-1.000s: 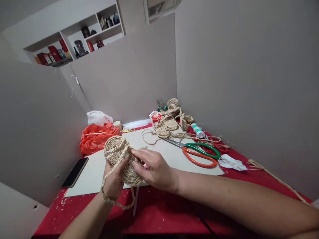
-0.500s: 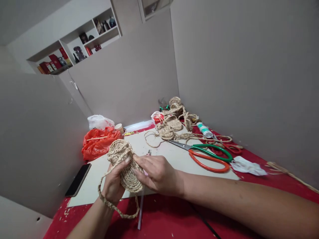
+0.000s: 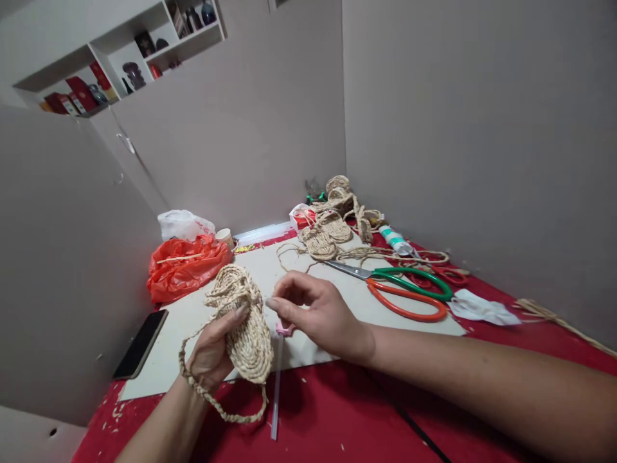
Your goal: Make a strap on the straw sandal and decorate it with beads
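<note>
My left hand (image 3: 212, 354) holds a small woven straw slipper (image 3: 250, 347), its thumb pressed on the strap across the sole. A braided straw cord (image 3: 226, 415) hangs in a loop from the slipper and passes over my left wrist. Just right of the slipper is my right hand (image 3: 318, 315), thumb and forefinger pinched together; what is between them, if anything, is too small to make out. Partly hidden below that hand, a pink glue gun (image 3: 285, 329) lies on the white board (image 3: 173, 334), with a clear glue stick (image 3: 276, 405) reaching toward me.
Large scissors (image 3: 409, 292) with green and orange handles lie on the right. Behind them are woven straw pieces (image 3: 321, 244) and a green-white roll (image 3: 395, 240). A red plastic bag (image 3: 187, 267), a paper cup (image 3: 224, 238) and a phone (image 3: 141, 344) are at left. White tissue (image 3: 484, 308) lies right.
My right hand has drawn away from the slipper to the right, its fingers now pinched in the air. The left hand still holds the slipper. The view has tilted slightly downward.
</note>
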The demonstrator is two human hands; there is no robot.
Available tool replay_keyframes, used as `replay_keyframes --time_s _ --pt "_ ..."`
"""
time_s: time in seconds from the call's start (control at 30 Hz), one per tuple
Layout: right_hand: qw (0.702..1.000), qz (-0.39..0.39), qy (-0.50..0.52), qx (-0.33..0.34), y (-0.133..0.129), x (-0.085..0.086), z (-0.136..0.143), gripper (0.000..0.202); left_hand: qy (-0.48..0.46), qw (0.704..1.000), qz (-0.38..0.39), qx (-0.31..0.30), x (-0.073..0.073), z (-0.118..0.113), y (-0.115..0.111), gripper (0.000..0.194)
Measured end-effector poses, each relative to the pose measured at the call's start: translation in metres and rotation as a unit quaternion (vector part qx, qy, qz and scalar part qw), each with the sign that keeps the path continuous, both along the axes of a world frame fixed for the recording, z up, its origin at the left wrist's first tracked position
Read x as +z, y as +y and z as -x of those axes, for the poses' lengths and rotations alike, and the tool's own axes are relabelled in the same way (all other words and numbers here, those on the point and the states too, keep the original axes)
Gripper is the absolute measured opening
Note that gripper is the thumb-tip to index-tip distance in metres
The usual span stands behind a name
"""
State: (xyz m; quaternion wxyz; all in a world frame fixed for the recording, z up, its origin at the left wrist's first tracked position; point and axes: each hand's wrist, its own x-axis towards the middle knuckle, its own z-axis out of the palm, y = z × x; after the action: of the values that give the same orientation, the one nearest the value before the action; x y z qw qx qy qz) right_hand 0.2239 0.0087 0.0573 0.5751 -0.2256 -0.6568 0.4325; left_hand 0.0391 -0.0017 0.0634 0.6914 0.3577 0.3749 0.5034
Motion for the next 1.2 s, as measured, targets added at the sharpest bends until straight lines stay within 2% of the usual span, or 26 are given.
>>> replay_keyframes --time_s 0.1,0.23,0.37,0.57,0.67,0.93,1.2 --pt "0.982 0.153 0.024 0.111 0.007 -0.002 0.004 0.032 -0.020 0.999 0.021 -0.016 -0.012 -0.002 0.001 0.015" --pt "0.963 0.230 0.012 0.143 0.015 -0.008 0.005 0.040 -0.060 0.996 0.056 -0.043 -0.020 -0.003 0.005 0.011" --pt "0.962 0.225 -0.001 0.152 0.017 -0.011 0.004 0.037 -0.083 0.993 0.062 -0.063 -0.021 -0.001 0.009 0.012" --pt "0.964 0.209 -0.016 0.166 0.015 -0.012 0.002 0.024 -0.057 0.996 0.068 -0.024 -0.019 0.002 0.005 0.019" --pt "0.963 0.211 -0.018 0.167 0.016 -0.013 0.002 0.026 -0.044 0.997 0.069 -0.010 -0.020 0.002 0.005 0.019" --pt "0.956 0.234 -0.021 0.178 0.019 -0.015 0.004 0.033 -0.049 0.996 0.074 -0.024 -0.024 0.000 0.008 0.010" --pt "0.962 0.208 -0.045 0.172 0.016 -0.010 0.000 0.026 -0.001 0.998 0.069 0.010 -0.026 0.000 0.008 0.022"
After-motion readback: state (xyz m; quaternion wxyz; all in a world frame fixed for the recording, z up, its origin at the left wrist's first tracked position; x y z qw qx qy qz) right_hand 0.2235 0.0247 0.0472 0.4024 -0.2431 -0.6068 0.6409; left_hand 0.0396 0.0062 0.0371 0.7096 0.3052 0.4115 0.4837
